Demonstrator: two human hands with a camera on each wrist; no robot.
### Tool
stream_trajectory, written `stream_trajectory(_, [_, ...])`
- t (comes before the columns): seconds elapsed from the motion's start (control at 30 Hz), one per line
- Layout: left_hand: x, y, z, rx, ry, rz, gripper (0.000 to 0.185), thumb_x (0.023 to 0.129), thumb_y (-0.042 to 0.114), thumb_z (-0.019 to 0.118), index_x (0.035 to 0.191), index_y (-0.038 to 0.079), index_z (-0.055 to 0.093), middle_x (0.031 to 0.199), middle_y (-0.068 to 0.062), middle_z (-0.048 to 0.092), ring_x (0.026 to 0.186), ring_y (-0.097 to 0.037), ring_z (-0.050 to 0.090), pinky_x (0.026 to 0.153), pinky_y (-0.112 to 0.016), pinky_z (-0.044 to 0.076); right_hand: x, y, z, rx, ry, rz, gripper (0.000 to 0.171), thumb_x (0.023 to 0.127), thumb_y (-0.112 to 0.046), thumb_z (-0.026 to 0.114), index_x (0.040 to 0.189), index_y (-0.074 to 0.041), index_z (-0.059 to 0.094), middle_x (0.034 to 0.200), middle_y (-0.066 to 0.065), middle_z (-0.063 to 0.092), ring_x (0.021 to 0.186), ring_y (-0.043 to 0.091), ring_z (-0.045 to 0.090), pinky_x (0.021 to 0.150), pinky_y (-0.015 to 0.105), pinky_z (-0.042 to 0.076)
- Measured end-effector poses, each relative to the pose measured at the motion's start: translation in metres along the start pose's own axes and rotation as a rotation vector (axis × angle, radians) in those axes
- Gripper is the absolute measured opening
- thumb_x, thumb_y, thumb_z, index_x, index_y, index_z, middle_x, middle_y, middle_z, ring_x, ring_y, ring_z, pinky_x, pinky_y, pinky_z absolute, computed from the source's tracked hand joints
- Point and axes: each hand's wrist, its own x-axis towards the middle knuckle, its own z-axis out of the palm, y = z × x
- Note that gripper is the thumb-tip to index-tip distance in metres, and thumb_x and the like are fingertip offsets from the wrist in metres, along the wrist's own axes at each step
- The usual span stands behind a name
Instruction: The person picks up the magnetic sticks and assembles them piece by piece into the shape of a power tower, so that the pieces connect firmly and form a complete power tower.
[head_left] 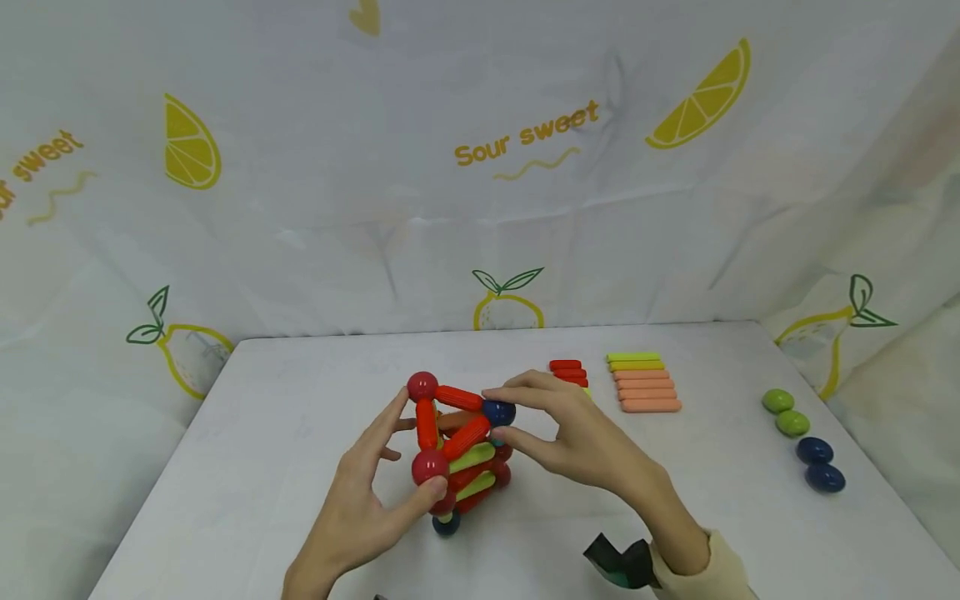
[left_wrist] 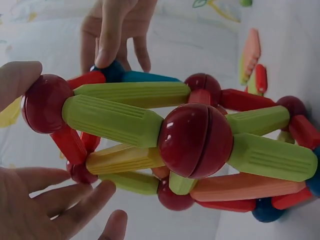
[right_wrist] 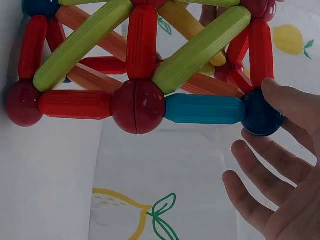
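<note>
White tbl (head_left: 225,492), lemon-print cloth (head_left: 337,267) behind; rod-and-ball tower (head_left: 468,455) near ctr. L hand (head_left: 360,502) grips two top red balls (head_left: 427,464), R hand (head_left: 573,429) pinches navy ball (head_left: 501,413). Prob. seating it; next needs steady L, light R press.

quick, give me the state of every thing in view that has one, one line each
Rod-and-ball structure: assembled, held
Its upper dark blue ball: joined to a teal rod, pinched
Right grip: pinching that ball
Left grip: holding upper red balls
Separate red rods: loose on the table
Salmon rods: loose, side by side
Green balls: loose, paired
Separate dark blue balls: loose, paired
Cloth backdrop: creased
</note>
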Motion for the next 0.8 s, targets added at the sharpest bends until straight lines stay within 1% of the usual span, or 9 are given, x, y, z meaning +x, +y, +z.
stream_trajectory(0.1, [0.0, -0.004, -0.001, -0.047, -0.013, 0.041, 0.071, 0.09, 0.023, 0.076, 0.154, 0.024, 0.045, 0.145, 0.003, 0.061, 0.112, -0.011, 0.064, 0.081, -0.03, 0.059, -0.007, 0.001, -0.002, 0.031, 0.01, -0.009, 0.044, 0.088, -0.019, 0.081, 0.131, -0.022, 0.07, 0.115, -0.006, 0.071, 0.107, 0.012, 0.067, 0.085, 0.025, 0.06])
stream_trajectory(0.17, [0.0, -0.007, -0.001, -0.075, -0.009, 0.057, 0.058, 0.094, 0.018, 0.071, 0.149, 0.022, 0.052, 0.141, 0.003, 0.064, 0.108, -0.008, 0.065, 0.082, -0.029, 0.059, -0.011, 0.001, -0.004, 0.047, 0.016, -0.019, 0.043, 0.088, -0.019, 0.081, 0.129, -0.023, 0.071, 0.113, -0.008, 0.072, 0.105, 0.009, 0.066, 0.084, 0.025, 0.06])
stream_trajectory(0.23, [0.0, -0.009, 0.0, -0.098, 0.0, 0.067, 0.05, 0.097, 0.013, 0.067, 0.145, 0.018, 0.056, 0.137, 0.001, 0.067, 0.106, -0.007, 0.066, 0.083, -0.029, 0.058, -0.014, 0.0, -0.005, 0.058, 0.021, -0.029, 0.042, 0.087, -0.02, 0.082, 0.128, -0.024, 0.072, 0.111, -0.01, 0.072, 0.103, 0.007, 0.066, 0.083, 0.025, 0.059])
stream_trajectory(0.4, [0.002, -0.012, 0.002, -0.148, -0.01, 0.065, 0.044, 0.101, 0.01, 0.061, 0.145, 0.014, 0.056, 0.132, -0.001, 0.07, 0.105, -0.006, 0.067, 0.085, -0.029, 0.059, -0.022, 0.003, -0.005, 0.08, 0.037, -0.024, 0.039, 0.089, -0.021, 0.08, 0.127, -0.026, 0.072, 0.111, -0.013, 0.073, 0.104, 0.004, 0.065, 0.084, 0.026, 0.059])
stream_trajectory(0.5, [0.002, -0.015, 0.005, -0.16, -0.013, 0.067, 0.049, 0.099, 0.011, 0.066, 0.146, 0.016, 0.054, 0.127, 0.0, 0.072, 0.102, -0.007, 0.067, 0.082, -0.029, 0.059, -0.025, 0.015, -0.005, 0.077, 0.095, -0.027, 0.035, 0.09, -0.017, 0.078, 0.125, -0.022, 0.073, 0.113, -0.009, 0.076, 0.102, 0.007, 0.067, 0.085, 0.027, 0.059])
stream_trajectory(0.6, [0.002, -0.018, 0.01, -0.147, 0.007, 0.076, 0.06, 0.092, 0.011, 0.076, 0.147, 0.019, 0.053, 0.123, 0.002, 0.074, 0.096, -0.006, 0.067, 0.078, -0.028, 0.059, -0.026, 0.037, -0.003, 0.008, 0.183, 0.0, 0.031, 0.09, -0.01, 0.077, 0.12, -0.015, 0.075, 0.111, -0.002, 0.078, 0.096, 0.012, 0.07, 0.082, 0.029, 0.061])
stream_trajectory(0.67, [0.002, -0.021, 0.014, -0.14, 0.02, 0.089, 0.065, 0.087, 0.011, 0.081, 0.146, 0.02, 0.054, 0.122, 0.003, 0.074, 0.094, -0.006, 0.066, 0.075, -0.027, 0.058, -0.025, 0.054, -0.001, -0.075, 0.215, 0.058, 0.029, 0.088, -0.006, 0.078, 0.117, -0.009, 0.076, 0.107, 0.003, 0.079, 0.095, 0.017, 0.071, 0.082, 0.034, 0.062])
stream_trajectory(0.73, [0.002, -0.023, 0.017, -0.127, 0.034, 0.102, 0.068, 0.084, 0.012, 0.084, 0.145, 0.021, 0.054, 0.121, 0.003, 0.074, 0.092, -0.006, 0.066, 0.074, -0.026, 0.058, -0.024, 0.071, 0.004, -0.173, 0.199, 0.15, 0.029, 0.086, -0.004, 0.08, 0.114, -0.006, 0.077, 0.105, 0.007, 0.079, 0.097, 0.024, 0.072, 0.085, 0.041, 0.062])
stream_trajectory(0.8, [0.002, -0.025, 0.02, -0.111, 0.043, 0.114, 0.068, 0.082, 0.012, 0.086, 0.142, 0.021, 0.056, 0.12, 0.004, 0.072, 0.094, -0.006, 0.065, 0.073, -0.025, 0.057, -0.024, 0.086, 0.01, -0.259, 0.143, 0.24, 0.03, 0.084, -0.003, 0.081, 0.114, -0.004, 0.077, 0.106, 0.011, 0.079, 0.1, 0.03, 0.072, 0.088, 0.047, 0.061])
